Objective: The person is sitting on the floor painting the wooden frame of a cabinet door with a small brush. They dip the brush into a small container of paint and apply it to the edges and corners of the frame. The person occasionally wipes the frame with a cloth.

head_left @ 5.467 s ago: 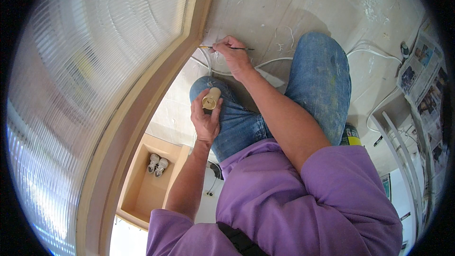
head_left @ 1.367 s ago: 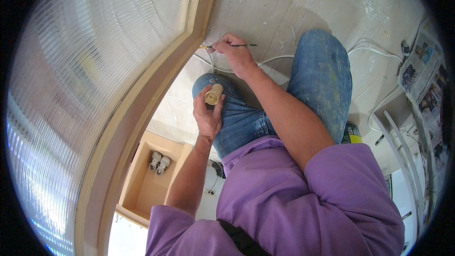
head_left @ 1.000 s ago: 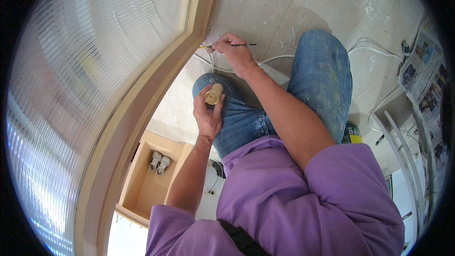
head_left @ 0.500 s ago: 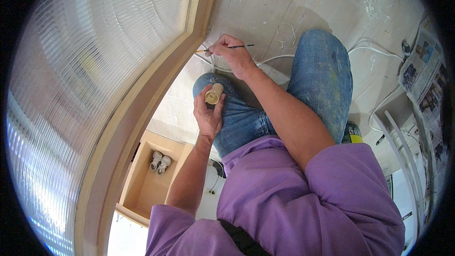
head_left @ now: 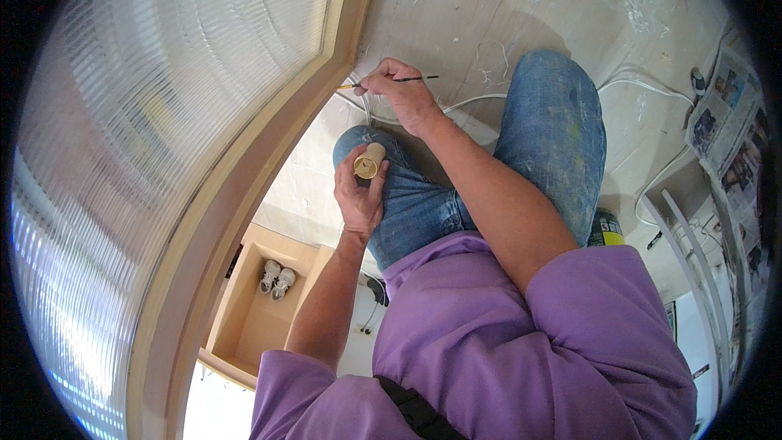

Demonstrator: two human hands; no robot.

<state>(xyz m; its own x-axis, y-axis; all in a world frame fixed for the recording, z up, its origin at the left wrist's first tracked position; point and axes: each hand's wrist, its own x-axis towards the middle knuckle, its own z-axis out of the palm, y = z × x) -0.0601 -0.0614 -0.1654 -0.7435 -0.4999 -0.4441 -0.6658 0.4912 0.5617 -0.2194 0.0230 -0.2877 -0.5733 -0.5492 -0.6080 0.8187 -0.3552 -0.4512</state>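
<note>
A slim paintbrush (head_left: pixel 417 78) with a black handle is pinched in my right hand (head_left: pixel 401 91). Its tip reaches the edge of a pale wooden frame (head_left: pixel 324 73); whether it touches the wood I cannot tell. Wrapped round a small tan cup (head_left: pixel 371 161), my left hand (head_left: pixel 358 195) rests by my bent left knee. The cup is tilted so that its round opening shows, with something pale inside. Ribbed clear glass (head_left: pixel 187 73) fills the frame on the left.
White cables (head_left: pixel 476 99) run over the scuffed floor (head_left: pixel 440 8) beyond my knees. At lower left, white shoes (head_left: pixel 277 279) sit in a wooden compartment (head_left: pixel 244 326). Newspaper (head_left: pixel 725 106) hangs at the right, near a dark container (head_left: pixel 604 228) with a yellow-green band.
Almost everything holds still. The brush and both hands have shifted only very slightly, with the same grips kept.
</note>
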